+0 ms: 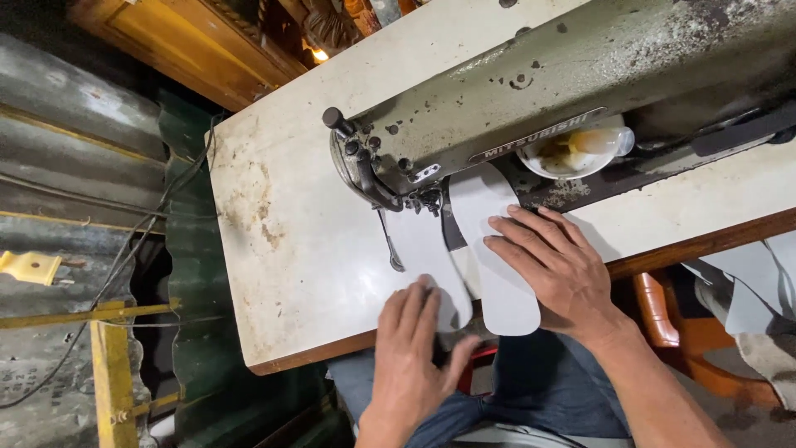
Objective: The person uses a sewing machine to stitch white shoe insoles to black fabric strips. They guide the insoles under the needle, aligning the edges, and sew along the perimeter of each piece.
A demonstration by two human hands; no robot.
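Observation:
A white sole-shaped piece of material [485, 207] lies under the needle area of an old grey-green sewing machine [531, 91] on a worn white table [282, 241]. My left hand [410, 348] presses flat on the near left end of the white material at the table's front edge. My right hand [551, 270] lies flat with fingers spread on the right part of the piece, fingertips pointing toward the needle. A dark strip [452, 228] runs between two white parts. The presser foot is partly hidden by the machine head.
A small white bowl [576, 149] with yellowish contents sits under the machine arm. Corrugated metal sheeting [75, 141] and yellow metal bars [108, 348] stand left of the table. Pale fabric [759, 290] hangs at the right. My blue trousers [539, 382] show below.

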